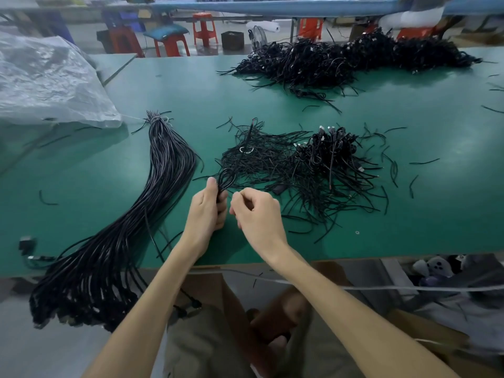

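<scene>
My left hand (208,211) grips a coiled black cable (225,179), thumb upright along it and fingers wrapped round the gathered strands. The thin glossy loops fan out above my fist, over the table's near-centre. My right hand (256,214) sits just beside it, fingers curled in and thumb pressed to forefinger close to the coil. I cannot tell whether anything thin is pinched there.

The green table (425,214) is smooth and slightly shiny. Its near edge runs straight under my wrists, and there is bare mat to the right of my right hand, with only a few stray offcuts. Directly ahead, touching the loops, lies a flat scatter of black twist ties (272,165), wiry and crossed like straw. Beyond that is a lumpier pile of coiled cables (332,148) with small metal plugs sticking up.

To the left, a thick bundle of long cables (166,181), tied at its far end, sweeps down and droops over the near edge. A crinkled clear plastic bag (46,80) crowds the far left corner, and a large tangled cable heap (354,55) sits along the far edge.
</scene>
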Tool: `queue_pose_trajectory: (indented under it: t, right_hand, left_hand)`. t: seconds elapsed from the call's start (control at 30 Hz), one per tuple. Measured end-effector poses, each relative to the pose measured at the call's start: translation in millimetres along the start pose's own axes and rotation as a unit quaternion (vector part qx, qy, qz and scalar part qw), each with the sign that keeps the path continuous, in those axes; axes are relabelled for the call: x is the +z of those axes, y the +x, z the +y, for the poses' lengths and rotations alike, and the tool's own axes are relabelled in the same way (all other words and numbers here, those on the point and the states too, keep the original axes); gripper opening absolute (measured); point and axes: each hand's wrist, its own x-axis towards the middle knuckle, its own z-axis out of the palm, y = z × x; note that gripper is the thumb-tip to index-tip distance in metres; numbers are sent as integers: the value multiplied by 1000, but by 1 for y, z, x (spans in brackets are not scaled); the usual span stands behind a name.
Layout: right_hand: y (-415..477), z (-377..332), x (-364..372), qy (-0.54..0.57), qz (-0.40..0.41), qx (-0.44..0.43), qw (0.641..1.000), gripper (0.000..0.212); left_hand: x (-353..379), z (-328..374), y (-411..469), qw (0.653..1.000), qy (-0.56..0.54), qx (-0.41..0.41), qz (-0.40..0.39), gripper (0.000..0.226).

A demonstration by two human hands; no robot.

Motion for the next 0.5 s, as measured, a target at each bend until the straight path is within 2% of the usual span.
queue_pose_trajectory:
  t: [0.27,0.5]
  right_hand:
    - [0,7,7,-79,10,-23,997,41]
    - [-4,5,-5,-21,-107,-23,994,26]
  left_hand:
    - [2,0,-2,1000,22,7,-8,55]
    - [-7,-2,2,998,-40,-12,36,41]
